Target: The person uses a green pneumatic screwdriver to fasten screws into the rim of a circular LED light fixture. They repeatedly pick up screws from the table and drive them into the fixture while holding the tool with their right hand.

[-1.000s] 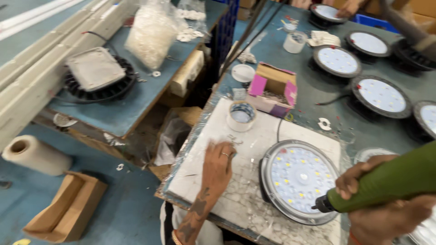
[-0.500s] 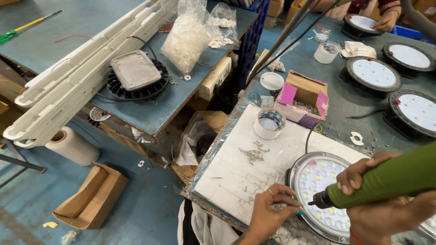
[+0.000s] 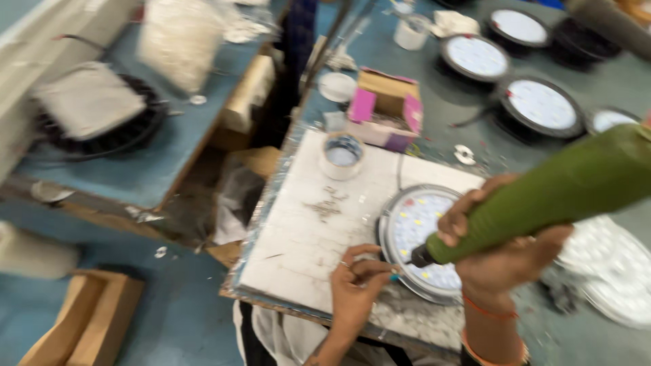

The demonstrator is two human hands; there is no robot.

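The right hand [image 3: 505, 254] grips a green power screwdriver [image 3: 542, 196], its tip over the round LED lamp [image 3: 424, 240] on the white board on the counter [image 3: 434, 122], while left-hand fingers [image 3: 369, 268] pinch something small at the rim, seemingly screw-fastening; next needs precise bit alignment

Round lamp [image 3: 420, 237] on board [image 3: 305, 251], tape roll [image 3: 342, 154] behind.

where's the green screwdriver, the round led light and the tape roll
green screwdriver [image 3: 542, 196], head view, middle of its body
round led light [image 3: 413, 224], head view, white face
tape roll [image 3: 342, 155], head view, top rim
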